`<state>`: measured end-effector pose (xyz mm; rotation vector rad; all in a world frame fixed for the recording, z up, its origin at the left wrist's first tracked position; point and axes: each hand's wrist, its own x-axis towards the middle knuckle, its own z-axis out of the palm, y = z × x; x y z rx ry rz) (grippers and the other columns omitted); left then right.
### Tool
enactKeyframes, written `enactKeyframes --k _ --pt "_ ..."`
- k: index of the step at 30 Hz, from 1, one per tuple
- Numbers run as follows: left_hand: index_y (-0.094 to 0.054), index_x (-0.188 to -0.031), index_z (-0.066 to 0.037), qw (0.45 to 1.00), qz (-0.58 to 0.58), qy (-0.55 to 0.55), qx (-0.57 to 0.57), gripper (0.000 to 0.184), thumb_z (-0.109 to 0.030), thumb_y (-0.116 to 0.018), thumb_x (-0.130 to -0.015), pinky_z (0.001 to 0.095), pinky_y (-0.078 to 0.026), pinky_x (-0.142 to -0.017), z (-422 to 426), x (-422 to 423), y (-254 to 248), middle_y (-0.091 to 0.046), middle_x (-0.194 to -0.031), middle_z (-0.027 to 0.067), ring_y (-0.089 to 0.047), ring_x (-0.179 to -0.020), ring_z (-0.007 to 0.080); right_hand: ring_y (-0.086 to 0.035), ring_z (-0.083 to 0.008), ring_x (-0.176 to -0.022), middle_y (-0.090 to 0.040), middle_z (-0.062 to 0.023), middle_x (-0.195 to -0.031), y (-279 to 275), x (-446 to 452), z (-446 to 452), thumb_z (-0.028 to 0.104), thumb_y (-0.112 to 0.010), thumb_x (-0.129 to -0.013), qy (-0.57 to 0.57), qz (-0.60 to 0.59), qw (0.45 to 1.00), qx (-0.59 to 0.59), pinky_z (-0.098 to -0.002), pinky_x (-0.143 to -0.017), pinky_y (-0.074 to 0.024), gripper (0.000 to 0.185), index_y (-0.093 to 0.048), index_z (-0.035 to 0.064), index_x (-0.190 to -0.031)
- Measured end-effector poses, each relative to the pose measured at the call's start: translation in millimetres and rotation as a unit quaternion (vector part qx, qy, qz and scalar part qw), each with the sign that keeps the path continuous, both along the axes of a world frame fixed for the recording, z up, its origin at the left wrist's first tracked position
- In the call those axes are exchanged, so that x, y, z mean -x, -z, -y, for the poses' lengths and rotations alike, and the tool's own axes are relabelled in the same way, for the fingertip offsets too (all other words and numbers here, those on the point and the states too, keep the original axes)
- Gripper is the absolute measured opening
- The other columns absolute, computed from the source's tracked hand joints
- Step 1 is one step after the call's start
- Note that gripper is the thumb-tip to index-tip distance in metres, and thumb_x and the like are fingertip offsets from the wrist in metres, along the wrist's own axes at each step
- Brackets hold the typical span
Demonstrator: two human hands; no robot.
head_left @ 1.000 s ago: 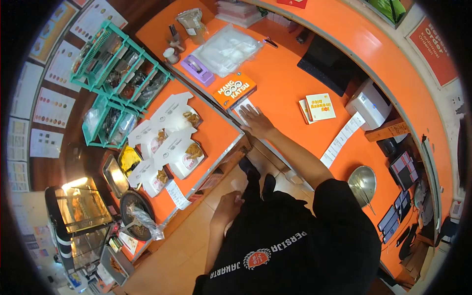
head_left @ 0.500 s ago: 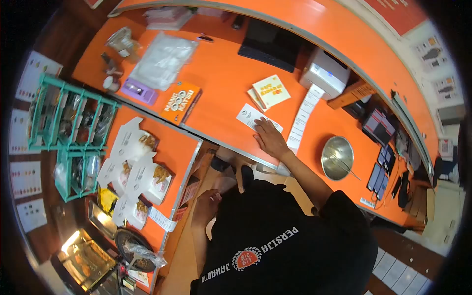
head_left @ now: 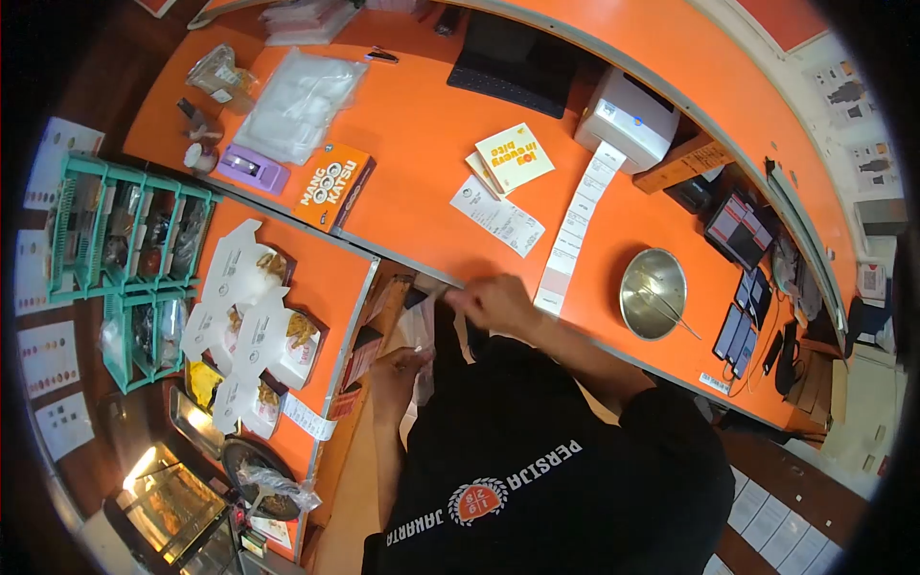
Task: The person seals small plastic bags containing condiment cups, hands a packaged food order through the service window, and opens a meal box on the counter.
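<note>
My left hand [head_left: 393, 379] is closed on a thin, clear plastic bag [head_left: 422, 331], low in front of my body by the gap between the two counters. The fingers of my right hand [head_left: 498, 305], slightly blurred, are curled at the bag's upper edge. A printed receipt [head_left: 498, 216] lies flat on the orange counter, just beyond my right hand. Touching its far side is a small stack of yellow-and-white cards [head_left: 516, 160]. A long strip of printed labels [head_left: 580, 225] runs from the white printer [head_left: 628, 120] to the counter's near edge.
Open white food boxes [head_left: 297, 350] holding fried food stand on the left counter [head_left: 321, 259], beside green racks [head_left: 129, 230]. A steel bowl [head_left: 654, 287] with a whisk is on the right. An orange box [head_left: 331, 187], purple tape dispenser [head_left: 252, 168] and plastic packs [head_left: 302, 101] sit farther left.
My right hand has left the receipt and moved down and left to the plastic bag. My left hand has risen slightly with the bag. The receipt now lies uncovered.
</note>
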<state>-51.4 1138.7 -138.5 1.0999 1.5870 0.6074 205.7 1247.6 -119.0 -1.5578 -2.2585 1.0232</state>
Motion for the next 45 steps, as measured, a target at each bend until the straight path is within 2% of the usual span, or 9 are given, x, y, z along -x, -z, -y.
enactKeyframes --k 8,20,25,30,31,34,38,42,45 --pt "-0.073 -0.093 0.002 0.994 -0.061 -0.03 -0.084 0.019 -0.012 -0.083 -0.084 0.0323 -0.053 -0.072 -5.0 -24.5 -24.2 -0.073 -0.083 0.009 -0.07 -0.081 0.0162 -0.069 -0.0355 -0.07 -0.069 -0.0215 -0.077 26.3 55.2 40.4 0.056 -0.068 -0.095 -0.13 -0.262 0.941 0.17 -0.0461 -0.067 -0.0515 0.056 -0.073 0.0009 -0.086" --pt "-0.077 -0.097 -0.001 0.946 -0.279 -0.038 -0.159 0.025 0.006 -0.063 -0.078 0.0373 -0.058 -0.072 5.6 47.7 -79.4 -0.076 -0.085 0.0159 -0.075 -0.081 0.0253 -0.072 -0.0378 -0.087 -0.074 -0.0181 -0.088 -17.4 21.1 -0.3 0.016 -0.068 -0.083 -0.114 0.087 0.99 -0.012 -0.053 -0.078 -0.0561 0.012 -0.075 0.0073 -0.086" --pt "-0.054 -0.071 0.003 0.884 -0.423 -0.129 -0.153 0.017 0.002 -0.067 -0.083 0.0372 -0.044 -0.058 36.1 110.3 -63.1 -0.055 -0.061 0.0184 -0.045 -0.053 0.0318 -0.072 -0.039 -0.085 -0.073 -0.017 -0.084 -39.0 -12.5 -21.9 0.016 -0.067 -0.082 -0.045 0.04 0.997 -0.042 -0.052 -0.077 -0.0559 0.01 -0.072 0.0067 -0.081" --pt "-0.061 -0.091 0.001 0.865 -0.474 -0.099 -0.132 0.013 0.004 -0.071 -0.084 0.0394 -0.051 -0.078 44.3 122.1 -80.5 -0.067 -0.094 0.019 -0.063 -0.085 0.0333 -0.064 -0.0358 -0.069 -0.059 -0.0151 -0.066 -57.3 -7.7 -20.7 0.014 -0.067 -0.082 -0.136 -0.072 0.988 -0.012 -0.0459 -0.065 -0.0489 0.021 -0.055 0.0036 -0.069" --pt "-0.061 -0.119 0.002 0.866 -0.469 -0.075 -0.154 0.042 0.007 -0.074 -0.079 0.0382 -0.05 -0.096 35.9 110.7 -89.6 -0.063 -0.125 0.0199 -0.061 -0.117 0.0354 -0.064 -0.0358 -0.069 -0.059 -0.0151 -0.066 -66.9 -1.4 -20.9 0.014 -0.067 -0.082 -0.135 -0.069 0.988 -0.01 -0.0459 -0.065 -0.0489 0.021 -0.055 0.0036 -0.069" --pt "-0.06 -0.129 -0.006 0.928 -0.284 -0.004 -0.241 0.053 0.004 -0.072 -0.079 0.0459 -0.047 -0.098 3.2 38.7 -99.2 -0.062 -0.132 0.0183 -0.057 -0.123 0.0426 -0.058 -0.0359 -0.061 -0.048 -0.0138 -0.059 -83.5 29.6 -15.7 0.012 -0.067 -0.081 -0.122 -0.244 0.955 0.12 -0.0474 -0.06 -0.0432 0.029 -0.044 0.0031 -0.066" --pt "-0.059 -0.132 -0.003 0.956 -0.194 0.149 -0.16 0.046 0.008 -0.058 -0.088 0.0454 -0.054 -0.086 -20.8 28.0 -57.8 -0.066 -0.126 0.0203 -0.068 -0.107 0.0422 -0.058 -0.0319 -0.066 -0.051 -0.0099 -0.067 -88.5 40.6 -3.2 0.011 -0.069 -0.078 -0.201 -0.216 0.955 -0.026 -0.0454 -0.063 -0.0433 0.02 -0.05 0.0056 -0.072" --pt "-0.062 -0.12 -0.001 0.989 -0.01 -0.054 -0.138 0.038 0.013 -0.048 -0.087 0.0322 -0.05 -0.063 -38.7 34.2 -76.2 -0.068 -0.105 0.0088 -0.062 -0.075 0.0182 -0.061 -0.0316 -0.08 -0.059 -0.0109 -0.079 -97.2 50.7 11.7 0.013 -0.069 -0.077 -0.105 -0.312 0.886 -0.328 -0.0439 -0.072 -0.0473 0.013 -0.063 0.0084 -0.087" --pt "-0.062 -0.117 -0.001 0.991 0.018 -0.064 -0.112 0.044 0.013 -0.044 -0.079 0.0244 -0.044 -0.062 -49.3 8.7 -131.1 -0.064 -0.1 0.0058 -0.054 -0.074 0.01 -0.063 -0.0349 -0.096 -0.065 -0.0146 -0.102 -76.8 80.6 41.1 0.017 -0.068 -0.081 -0.274 -0.284 0.888 -0.236 -0.0492 -0.082 -0.0509 0.015 -0.07 0.0073 -0.093"
